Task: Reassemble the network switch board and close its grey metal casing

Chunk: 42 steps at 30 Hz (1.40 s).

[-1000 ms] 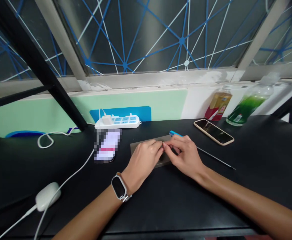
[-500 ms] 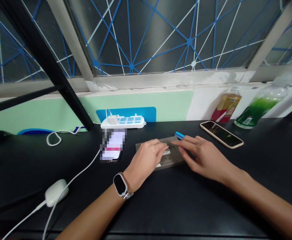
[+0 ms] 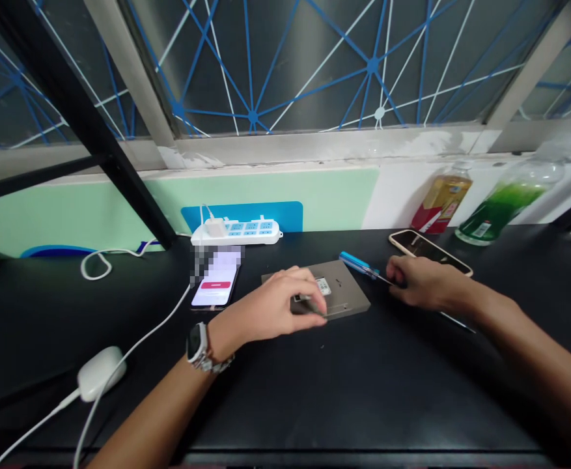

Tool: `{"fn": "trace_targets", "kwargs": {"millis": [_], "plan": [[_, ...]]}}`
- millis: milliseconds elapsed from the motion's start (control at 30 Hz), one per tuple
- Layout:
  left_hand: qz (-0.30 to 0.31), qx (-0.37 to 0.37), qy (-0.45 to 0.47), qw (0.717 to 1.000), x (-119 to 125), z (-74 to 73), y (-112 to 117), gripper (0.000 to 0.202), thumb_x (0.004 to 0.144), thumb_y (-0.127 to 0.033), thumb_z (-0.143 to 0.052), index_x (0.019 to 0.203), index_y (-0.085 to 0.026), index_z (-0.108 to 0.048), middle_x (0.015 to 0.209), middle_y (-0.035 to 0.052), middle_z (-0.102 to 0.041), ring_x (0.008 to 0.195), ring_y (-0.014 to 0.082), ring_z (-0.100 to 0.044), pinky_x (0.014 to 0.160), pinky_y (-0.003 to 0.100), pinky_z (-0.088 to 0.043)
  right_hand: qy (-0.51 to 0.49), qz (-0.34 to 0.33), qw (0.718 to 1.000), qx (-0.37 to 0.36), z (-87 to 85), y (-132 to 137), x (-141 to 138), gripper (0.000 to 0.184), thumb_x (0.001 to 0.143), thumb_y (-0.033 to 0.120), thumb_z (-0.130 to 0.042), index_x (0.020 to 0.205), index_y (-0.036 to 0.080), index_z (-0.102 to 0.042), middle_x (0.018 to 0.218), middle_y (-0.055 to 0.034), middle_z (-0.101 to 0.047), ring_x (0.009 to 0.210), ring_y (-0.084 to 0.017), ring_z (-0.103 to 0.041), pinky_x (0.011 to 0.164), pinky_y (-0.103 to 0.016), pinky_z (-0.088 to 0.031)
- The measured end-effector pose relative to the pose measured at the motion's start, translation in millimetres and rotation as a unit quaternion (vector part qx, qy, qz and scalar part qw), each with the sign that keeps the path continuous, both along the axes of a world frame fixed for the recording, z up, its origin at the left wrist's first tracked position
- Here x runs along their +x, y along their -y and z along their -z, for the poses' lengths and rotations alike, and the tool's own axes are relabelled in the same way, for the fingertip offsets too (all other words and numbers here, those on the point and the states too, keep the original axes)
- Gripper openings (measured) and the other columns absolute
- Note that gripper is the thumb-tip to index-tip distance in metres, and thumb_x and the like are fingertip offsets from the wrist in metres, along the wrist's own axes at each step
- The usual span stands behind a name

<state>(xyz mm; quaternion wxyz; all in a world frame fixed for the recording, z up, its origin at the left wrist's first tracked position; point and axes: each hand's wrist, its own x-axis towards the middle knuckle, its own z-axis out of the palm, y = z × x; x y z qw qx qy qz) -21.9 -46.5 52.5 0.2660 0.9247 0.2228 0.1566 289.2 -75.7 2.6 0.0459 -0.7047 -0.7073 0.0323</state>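
A flat grey-brown case (image 3: 334,303) with a small white label lies on the black desk. My left hand (image 3: 285,303), with a watch at the wrist, is over its left part. Thumb and forefinger curl close together near the front edge; anything between them is too small to make out. Right of the case, my right hand (image 3: 419,283) is closed around the shaft of a screwdriver (image 3: 357,262). Its blue handle points away to the left by the case's far corner, and the metal tip shows to the right, below the hand. A tiny speck (image 3: 322,346) lies in front of the case.
A phone (image 3: 217,283) with a lit screen lies left. Behind it stands a white power strip (image 3: 265,232). A second phone (image 3: 431,251) is partly behind my right hand. Two bottles, one amber (image 3: 444,198), one green (image 3: 497,208), stand at the wall. A white charger (image 3: 102,372) trails cables.
My right hand has left the case, moved right and closed on the screwdriver. My left hand has shifted slightly toward me, its thumb and forefinger curling, uncovering more of the case.
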Motion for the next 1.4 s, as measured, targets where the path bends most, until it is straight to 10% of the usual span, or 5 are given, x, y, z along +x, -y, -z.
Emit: {"fn": "trace_targets", "kwargs": {"millis": [267, 400, 533, 967, 1400], "plan": [[-0.008, -0.012, -0.053, 0.998, -10.6, 1.6, -0.6, 0.036, 0.079, -0.024, -0.077, 0.114, -0.03, -0.068, 0.129, 0.0068, -0.055, 0.121, 0.0273, -0.051, 0.103, 0.048, -0.039, -0.165, -0.06, 0.978, 0.115, -39.5, 12.6, -1.8, 0.016, 0.08, 0.029, -0.062, 0.074, 0.024, -0.049, 0.059, 0.0013, -0.053, 0.048, -0.013, -0.042, 0.048, -0.03, -0.031], [-0.003, -0.016, -0.031, 0.999, -8.5, 8.8, -4.5, 0.028, 0.083, -0.025, -0.073, 0.11, -0.03, -0.07, 0.125, 0.0065, -0.057, 0.119, 0.0256, -0.053, 0.1, 0.045, -0.041, -0.509, -0.089, 0.839, 0.167, -63.8, 45.7, -27.5, 0.013, 0.092, 0.036, -0.058, 0.096, 0.03, -0.047, 0.064, -0.0012, -0.062, 0.041, -0.014, -0.05, 0.035, -0.027, -0.033], [-0.013, -0.004, -0.035, 0.999, -5.3, 9.5, -4.5, 0.026, 0.082, -0.025, -0.074, 0.107, -0.029, -0.071, 0.123, 0.0063, -0.058, 0.118, 0.0262, -0.053, 0.1, 0.046, -0.04, -0.643, -0.156, 0.747, 0.072, -55.2, 61.0, -69.6, 0.016, 0.096, 0.034, -0.055, 0.103, 0.033, -0.041, 0.073, 0.0011, -0.07, 0.044, -0.018, -0.063, 0.039, -0.033, -0.053], [-0.015, 0.02, -0.032, 0.999, -4.5, 12.5, -4.7, 0.025, 0.082, -0.025, -0.073, 0.106, -0.03, -0.072, 0.122, 0.0057, -0.06, 0.116, 0.0268, -0.054, 0.096, 0.045, -0.042, -0.649, -0.195, 0.735, 0.02, -17.2, 47.5, -93.8, 0.014, 0.099, 0.033, -0.049, 0.109, 0.031, -0.039, 0.085, -0.0005, -0.069, 0.063, -0.018, -0.07, 0.057, -0.035, -0.061], [-0.037, 0.023, 0.049, 0.998, 13.8, 21.6, 1.5, 0.018, 0.082, -0.028, -0.074, 0.098, -0.022, -0.072, 0.103, 0.005, -0.069, 0.101, 0.0214, -0.062, 0.09, 0.038, -0.046, -0.671, -0.136, 0.703, 0.194, -34.8, 44.2, -87.8, 0.016, 0.096, 0.035, -0.055, 0.095, 0.031, -0.039, 0.079, 0.0025, -0.069, 0.06, -0.018, -0.068, 0.058, -0.039, -0.06]]}}
